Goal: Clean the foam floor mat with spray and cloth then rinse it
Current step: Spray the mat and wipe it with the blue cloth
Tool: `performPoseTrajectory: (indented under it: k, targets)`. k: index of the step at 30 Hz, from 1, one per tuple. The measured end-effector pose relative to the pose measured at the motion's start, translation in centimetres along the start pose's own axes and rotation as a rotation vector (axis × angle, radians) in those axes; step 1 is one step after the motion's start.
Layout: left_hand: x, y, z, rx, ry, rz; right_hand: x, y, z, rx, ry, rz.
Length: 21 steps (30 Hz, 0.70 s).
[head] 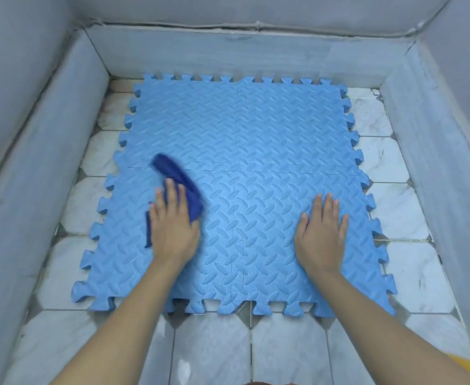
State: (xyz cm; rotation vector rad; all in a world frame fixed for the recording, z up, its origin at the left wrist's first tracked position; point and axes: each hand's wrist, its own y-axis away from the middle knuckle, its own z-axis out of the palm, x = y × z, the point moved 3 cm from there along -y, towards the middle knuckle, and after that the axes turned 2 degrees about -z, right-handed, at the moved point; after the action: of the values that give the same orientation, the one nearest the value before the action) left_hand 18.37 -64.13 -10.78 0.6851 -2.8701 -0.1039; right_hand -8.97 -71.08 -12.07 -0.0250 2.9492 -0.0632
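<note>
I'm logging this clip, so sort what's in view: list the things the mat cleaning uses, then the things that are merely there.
In use:
- blue foam mat, four joined tiles
- dark blue cloth, pressed on the mat under the left hand
- right hand, flat on the mat

Merely there:
- white tiled floor
- low grey surrounding wall

No spray bottle is in view.

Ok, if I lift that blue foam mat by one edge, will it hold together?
Probably not as one sheet: the foam mat is four tiles joined by puzzle seams, which may pull apart. It likely bends and weighs little. The right hand lies flat on it while the left hand presses the cloth.
</note>
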Motion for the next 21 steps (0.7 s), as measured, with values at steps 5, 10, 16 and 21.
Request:
performPoseTrajectory:
  k: [5, 10, 16, 21]
  targets:
    - [5.0, -2.0, 1.4, -0.020, 0.050, 0.173, 0.2, 0.0, 0.2, -0.003, 0.003, -0.015]
    - [3.5, -8.7, 1.4, 0.037, 0.012, 0.159, 0.3, 0.0, 0.3, 0.002, -0.009, -0.016]
    - [2.7, -11.4, 1.1, 0.046, 0.007, 0.131, 0.3, -0.1, 0.4, 0.008, 0.019, -0.029]
    - [2.5, -11.3, -1.6, -0.190, -0.006, 0.149, 0.1, -0.3, -0.1, -0.084, 0.034, -0.027]
